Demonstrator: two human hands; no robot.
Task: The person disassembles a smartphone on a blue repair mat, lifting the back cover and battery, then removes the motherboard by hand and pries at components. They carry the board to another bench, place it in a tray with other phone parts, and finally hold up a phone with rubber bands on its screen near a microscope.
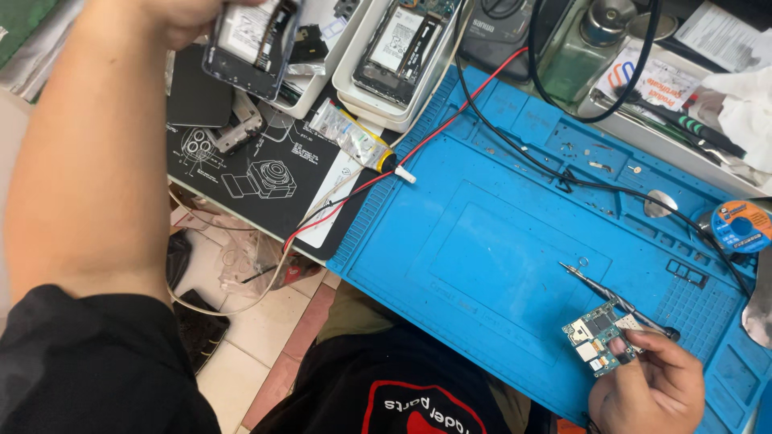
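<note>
My left forearm fills the near side, reaching up to where my left hand grips an opened phone by its top edge, over the white trays (most of that hand is cut off by the frame). Low on the right, my right hand is curled shut, pinching a small circuit board between thumb and fingers, with a thin screwdriver held alongside it, just above the blue work mat.
</note>
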